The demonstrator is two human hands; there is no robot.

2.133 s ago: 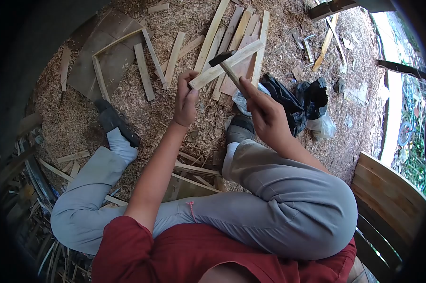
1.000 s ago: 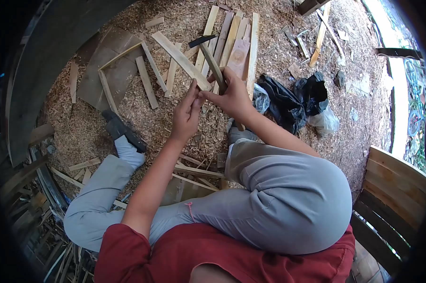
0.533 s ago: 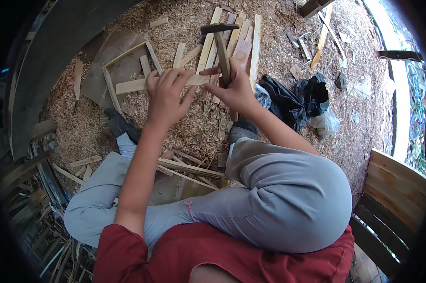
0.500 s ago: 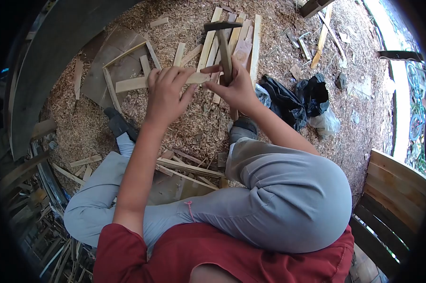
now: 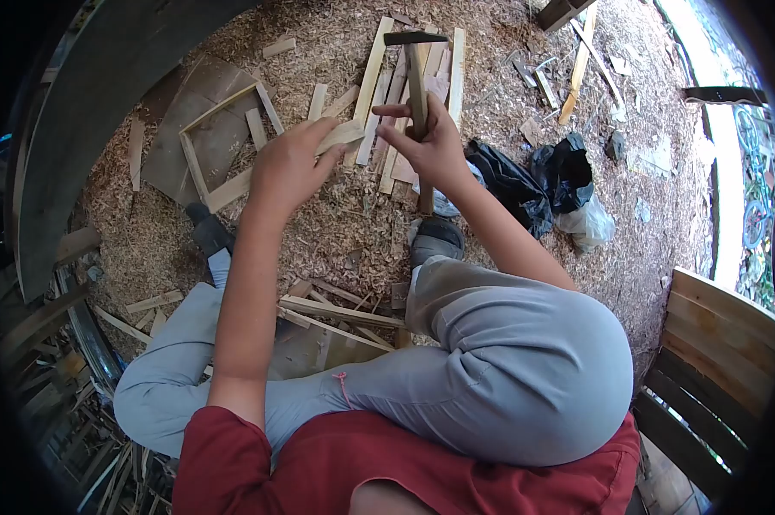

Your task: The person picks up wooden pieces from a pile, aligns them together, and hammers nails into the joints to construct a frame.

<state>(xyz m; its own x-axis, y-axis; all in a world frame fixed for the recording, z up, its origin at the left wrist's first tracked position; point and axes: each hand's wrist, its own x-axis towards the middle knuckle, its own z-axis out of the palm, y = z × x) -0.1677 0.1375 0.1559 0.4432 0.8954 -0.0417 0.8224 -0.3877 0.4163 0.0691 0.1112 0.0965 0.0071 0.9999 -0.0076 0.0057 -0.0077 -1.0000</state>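
Note:
My left hand (image 5: 286, 170) is wrapped around a pale wooden slat (image 5: 344, 135), which slants with its right end raised; my palm and fingers hide its middle. In my right hand (image 5: 440, 153) is a hammer (image 5: 418, 81), gripped around its wooden handle with the dark head up and the handle's lower end near my shoe. The index finger and thumb of that hand reach toward the slat's end, apart from it. Left of my left hand, thin strips (image 5: 222, 105) form an angled outline on a flat brown board (image 5: 168, 159).
Several long slats (image 5: 373, 73) lie on the shaving-covered ground ahead. Black plastic bags (image 5: 512, 189) and a clear bag (image 5: 592, 221) are at the right. More wood strips (image 5: 344, 311) lie between my legs. A wooden plank structure (image 5: 722, 335) stands at the right.
The slat has tilted, its left end dropping and its right end rising. My right hand has come away from the slat, still holding the hammer.

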